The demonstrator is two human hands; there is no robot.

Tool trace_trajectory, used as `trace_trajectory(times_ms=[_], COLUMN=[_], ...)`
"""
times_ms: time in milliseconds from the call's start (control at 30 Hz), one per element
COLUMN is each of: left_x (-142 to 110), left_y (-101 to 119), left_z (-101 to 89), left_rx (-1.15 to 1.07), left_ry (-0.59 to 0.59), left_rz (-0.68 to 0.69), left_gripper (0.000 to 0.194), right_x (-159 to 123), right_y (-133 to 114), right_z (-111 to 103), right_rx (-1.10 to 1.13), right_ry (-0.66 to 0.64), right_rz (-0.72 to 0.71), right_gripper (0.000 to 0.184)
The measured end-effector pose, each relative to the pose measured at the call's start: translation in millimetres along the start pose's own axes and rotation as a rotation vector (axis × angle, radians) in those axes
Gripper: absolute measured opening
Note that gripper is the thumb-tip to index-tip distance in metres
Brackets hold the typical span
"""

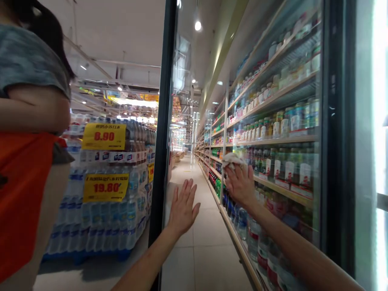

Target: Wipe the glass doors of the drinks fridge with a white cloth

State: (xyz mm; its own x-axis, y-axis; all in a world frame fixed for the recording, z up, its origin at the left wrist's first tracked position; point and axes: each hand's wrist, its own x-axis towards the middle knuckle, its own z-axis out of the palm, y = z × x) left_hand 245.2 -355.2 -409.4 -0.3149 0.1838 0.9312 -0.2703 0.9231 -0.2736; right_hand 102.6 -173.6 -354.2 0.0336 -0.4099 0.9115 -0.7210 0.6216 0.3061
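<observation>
My left hand (183,208) lies flat on the glass door (209,226), near its dark left frame (160,161). Its fingers are stretched out and it holds nothing. Higher and to the right, my right hand (241,186) presses a crumpled whitish cloth (234,159) against the glass. The cloth sticks out above its fingertips, and the part under the palm is hidden. Rows of bottles and jars on wooden shelves (274,142) show in or through the glass; I cannot tell which are reflections.
At the left stands a person in a grey top (36,56) and an orange apron (22,194), close to the door. Behind them are stacked packs of bottled water (103,216) with yellow price signs (104,136). A dark upright frame (338,141) runs along the right.
</observation>
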Motion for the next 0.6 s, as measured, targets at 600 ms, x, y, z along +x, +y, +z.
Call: trace_trajectory(times_ms=[600], left_x=[5], left_y=[19], left_z=[10.5], left_rx=[0.020], left_ry=[0.018], left_rz=[0.035], left_gripper=[0.051], right_x=[-82], right_y=[0], right_z=[11], right_rx=[0.101], right_ry=[-0.034], right_rz=[-0.226], right_gripper=[0.032])
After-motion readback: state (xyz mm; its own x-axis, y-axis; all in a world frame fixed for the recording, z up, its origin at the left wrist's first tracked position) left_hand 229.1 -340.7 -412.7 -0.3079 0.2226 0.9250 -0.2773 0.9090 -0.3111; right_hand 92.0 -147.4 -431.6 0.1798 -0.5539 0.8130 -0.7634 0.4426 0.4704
